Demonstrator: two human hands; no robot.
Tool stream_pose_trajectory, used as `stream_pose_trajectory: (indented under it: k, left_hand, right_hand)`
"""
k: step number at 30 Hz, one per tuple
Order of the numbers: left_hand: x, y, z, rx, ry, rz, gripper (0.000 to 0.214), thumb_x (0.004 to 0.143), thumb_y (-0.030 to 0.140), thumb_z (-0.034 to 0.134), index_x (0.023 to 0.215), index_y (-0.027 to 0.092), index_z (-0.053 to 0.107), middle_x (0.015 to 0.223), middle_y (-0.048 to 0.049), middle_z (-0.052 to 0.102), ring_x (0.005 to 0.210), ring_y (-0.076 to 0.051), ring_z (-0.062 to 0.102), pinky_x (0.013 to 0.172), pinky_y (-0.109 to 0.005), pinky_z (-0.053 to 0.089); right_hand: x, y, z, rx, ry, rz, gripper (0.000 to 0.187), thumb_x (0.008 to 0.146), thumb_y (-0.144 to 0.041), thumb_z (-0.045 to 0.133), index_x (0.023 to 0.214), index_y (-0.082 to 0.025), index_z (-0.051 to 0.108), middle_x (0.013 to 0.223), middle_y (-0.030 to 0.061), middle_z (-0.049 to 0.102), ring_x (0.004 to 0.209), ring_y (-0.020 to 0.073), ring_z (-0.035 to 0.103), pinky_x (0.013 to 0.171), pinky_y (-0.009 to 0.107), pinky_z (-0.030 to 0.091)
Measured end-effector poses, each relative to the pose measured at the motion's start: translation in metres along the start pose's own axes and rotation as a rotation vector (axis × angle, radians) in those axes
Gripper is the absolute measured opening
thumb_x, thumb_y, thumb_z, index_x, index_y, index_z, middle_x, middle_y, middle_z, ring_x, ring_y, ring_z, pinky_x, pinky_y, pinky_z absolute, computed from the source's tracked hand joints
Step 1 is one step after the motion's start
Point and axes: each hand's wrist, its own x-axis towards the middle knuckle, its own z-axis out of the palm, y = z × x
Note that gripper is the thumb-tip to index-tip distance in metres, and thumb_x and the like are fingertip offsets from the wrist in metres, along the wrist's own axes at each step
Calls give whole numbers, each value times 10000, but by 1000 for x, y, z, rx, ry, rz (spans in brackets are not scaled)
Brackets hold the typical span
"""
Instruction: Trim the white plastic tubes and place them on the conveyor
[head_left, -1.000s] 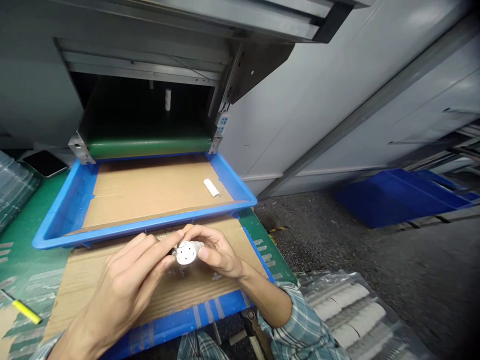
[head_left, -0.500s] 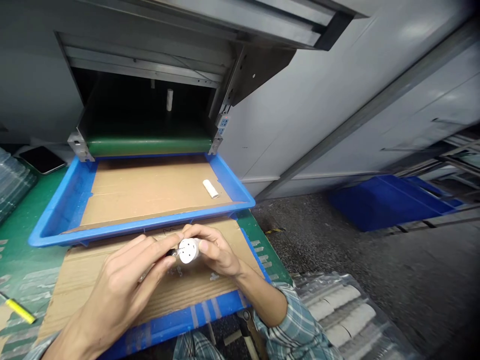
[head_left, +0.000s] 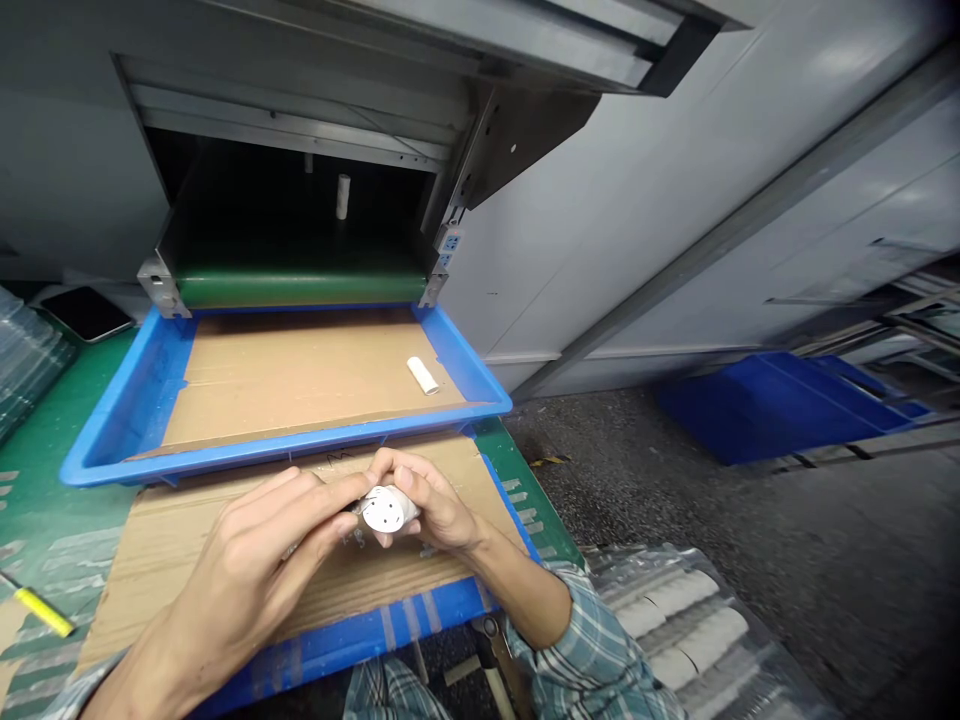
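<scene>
A short white cylinder (head_left: 385,510) is gripped in my right hand (head_left: 439,505), its round end turned toward me and showing several small dark holes. My right thumb lies along its upper side, with fingers behind and beneath it. At the left edge of that end face, my left hand (head_left: 262,545) pinches a thin metal tool with a dark part, mostly covered by the fingers. What its tip touches is too small to make out. Both hands hover over a cardboard sheet (head_left: 150,560) with faint markings.
Beyond my hands, a blue tray (head_left: 97,450) lined with cardboard holds another white cylinder (head_left: 423,376). Behind it, a green conveyor belt (head_left: 300,285) carries more cylinders. A yellow-handled tool (head_left: 43,612) and a phone (head_left: 86,313) lie left. Wrapped white pieces (head_left: 697,640) sit lower right.
The held white cylinder has tilted and shifted slightly right, showing more of its side. My left fingertips have moved a little right with it. Belt and tray pieces look unchanged.
</scene>
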Motion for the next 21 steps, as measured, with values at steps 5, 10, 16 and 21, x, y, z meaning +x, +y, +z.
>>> stream_pose_trajectory:
  k: [5, 10, 16, 21]
  left_hand:
    - [2, 1, 0, -4, 19, 14, 277, 1094, 191, 562, 1342, 200, 684, 990, -31, 762, 798, -121, 671, 761, -232, 542]
    - [2, 1, -2, 1, -5, 8, 279, 1093, 197, 570, 1353, 208, 671, 1089, -38, 784, 920, -130, 722, 855, -237, 557]
    - [0, 0, -3, -14, -16, -14, 288, 1091, 202, 574, 1359, 219, 680, 1038, -28, 776, 882, -127, 724, 815, -234, 574]
    - [0, -1, -5, -78, -37, -38, 360, 1081, 184, 589, 1429, 247, 663, 1012, -22, 761, 868, -119, 716, 781, -218, 576]
  right_hand:
    - [0, 0, 0, -27, 2, 8, 583, 871, -731, 751, 939, -183, 563, 627, -5, 703, 407, 55, 487, 372, 144, 240]
    - [0, 0, -1, -45, 13, 18, 603, 863, -747, 740, 947, -173, 577, 625, -17, 699, 369, 33, 391, 365, 152, 234]
    - [1, -1, 0, 4, -17, -27, 532, 907, -678, 751, 935, -173, 587, 648, -11, 704, 397, 42, 483, 355, 128, 247]
    - [0, -1, 0, -2, -5, -27, 524, 909, -667, 757, 945, -169, 597, 659, -6, 708, 437, 58, 550, 361, 119, 267]
